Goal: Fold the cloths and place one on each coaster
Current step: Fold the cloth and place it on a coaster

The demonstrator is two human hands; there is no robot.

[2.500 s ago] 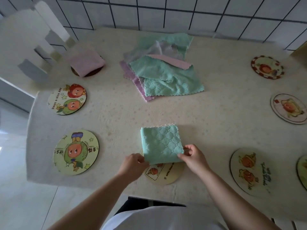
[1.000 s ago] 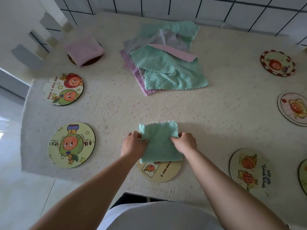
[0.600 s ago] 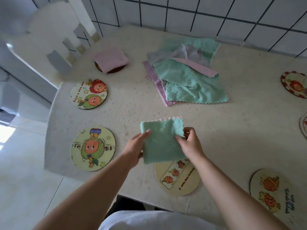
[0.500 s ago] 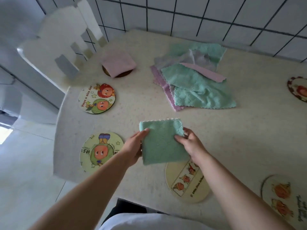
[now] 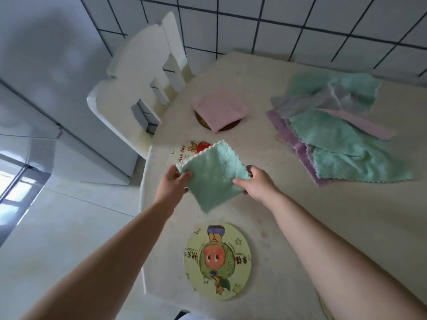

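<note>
A folded green cloth [image 5: 213,176] hangs in the air between both hands, over the table's left side. My left hand [image 5: 174,184] pinches its left edge and my right hand [image 5: 255,182] pinches its right edge. The cloth partly covers a cartoon coaster [image 5: 184,150] behind it. A round green cartoon coaster [image 5: 217,259] lies bare on the table below the cloth. Farther back, a folded pink cloth [image 5: 219,110] rests on a dark coaster [image 5: 203,122]. A loose pile of green, purple, grey and pink cloths [image 5: 342,135] lies at the right.
The cream table [image 5: 323,215] ends at its left edge just beside my left hand. A white chair [image 5: 143,75] stands at the table's far-left corner. A tiled wall [image 5: 277,21] runs behind the table, and white floor lies to the left.
Both hands lifted the folded green cloth off the near-edge coaster and carried it left, over the coasters on the table's left side. The camera turned left with it.
</note>
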